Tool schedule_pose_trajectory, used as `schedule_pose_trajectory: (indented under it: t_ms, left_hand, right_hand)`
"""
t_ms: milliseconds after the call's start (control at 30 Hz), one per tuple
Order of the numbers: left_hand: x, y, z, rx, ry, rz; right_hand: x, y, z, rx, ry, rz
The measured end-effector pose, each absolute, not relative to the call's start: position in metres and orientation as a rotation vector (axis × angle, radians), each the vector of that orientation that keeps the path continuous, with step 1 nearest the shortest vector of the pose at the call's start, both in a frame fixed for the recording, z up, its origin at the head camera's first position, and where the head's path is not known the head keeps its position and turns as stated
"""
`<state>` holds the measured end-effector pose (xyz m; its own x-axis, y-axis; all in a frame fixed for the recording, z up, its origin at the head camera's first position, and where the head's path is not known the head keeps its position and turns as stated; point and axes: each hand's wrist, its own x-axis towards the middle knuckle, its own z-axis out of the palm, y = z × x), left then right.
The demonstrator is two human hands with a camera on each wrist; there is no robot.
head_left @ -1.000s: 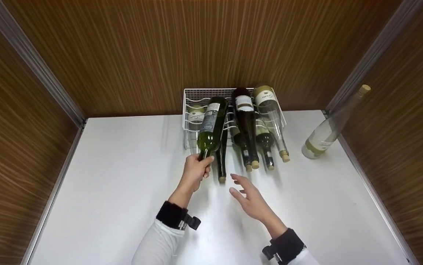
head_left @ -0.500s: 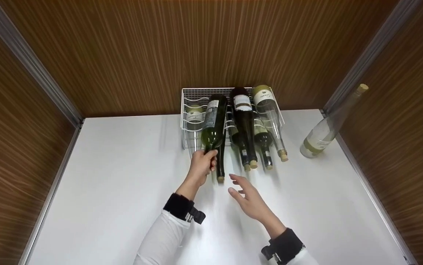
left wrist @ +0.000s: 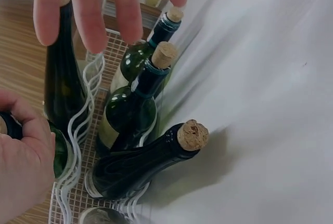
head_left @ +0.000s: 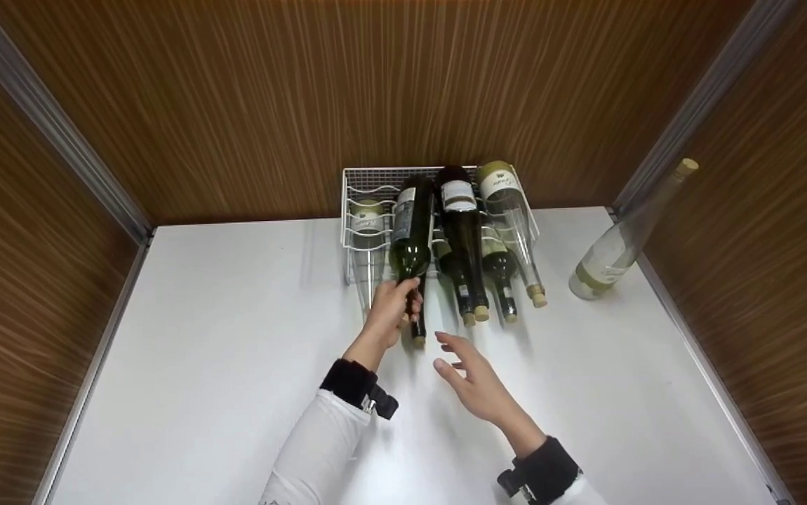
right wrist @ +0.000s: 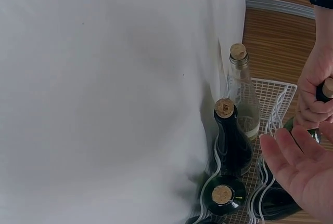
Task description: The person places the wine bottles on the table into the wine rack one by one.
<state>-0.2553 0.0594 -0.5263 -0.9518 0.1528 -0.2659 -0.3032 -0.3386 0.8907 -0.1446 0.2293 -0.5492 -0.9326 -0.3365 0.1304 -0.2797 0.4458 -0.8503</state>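
Dark green glass wine bottle (head_left: 411,231) with a pale label lies base-first on the upper tier of the white wire bottle rack (head_left: 356,193), just above the middle of the head view, its neck pointing down the frame toward the person. The left hand (head_left: 391,313) grips that neck, fingers curled round it just below the shoulder of the bottle; in the right wrist view the same hand (right wrist: 316,91) appears at the right edge, closed about the corked end.

The right hand (head_left: 470,375) hovers over the white tabletop (head_left: 221,365) just right of and below the left, fingers spread and relaxed, holding nothing and touching no bottle.

Beside the gripped bottle on the rack lie a black glass bottle (head_left: 461,231) with a white label and a clear glass bottle (head_left: 512,217) with a gold-capped base, both with necks toward the person. Beneath them, further dark corked bottles (left wrist: 140,161) rest on the lower tier, their corks jutting past the rack front. A clear bottle (head_left: 367,238) occupies the left slot of the rack.

Well apart, at the right of the head view, a tall clear corked bottle (head_left: 621,242) stands on the tabletop near the wood-grain wall (head_left: 403,84).
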Motion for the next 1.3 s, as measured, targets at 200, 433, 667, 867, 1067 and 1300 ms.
schedule_pose_trajectory:
  t_ms: [200,433,667,867,1067,1300]
  left_hand:
    - [-0.262,0.062,-0.529,-0.230,1.620,2.282]
    - [-0.272,0.067,-0.525,-0.304,1.697,2.234]
    - [-0.279,0.074,-0.518,-0.320,1.713,2.307]
    - [-0.284,0.078,-0.515,-0.329,1.722,2.319]
    - [-0.285,0.077,-0.516,-0.281,1.721,2.307]
    - [-0.285,0.078,-0.521,-0.244,1.715,2.349]
  right_hand:
    - [-0.144,0.231,-0.550,-0.567,2.601,-1.541]
    - [-0.143,0.232,-0.550,-0.580,2.623,-1.538]
    - [-0.141,0.232,-0.550,-0.559,2.612,-1.531]
    - [-0.140,0.231,-0.550,-0.553,2.607,-1.515]
    - [-0.140,0.230,-0.551,-0.546,2.602,-1.511]
    - [-0.140,0.228,-0.555,-0.559,2.582,-1.521]
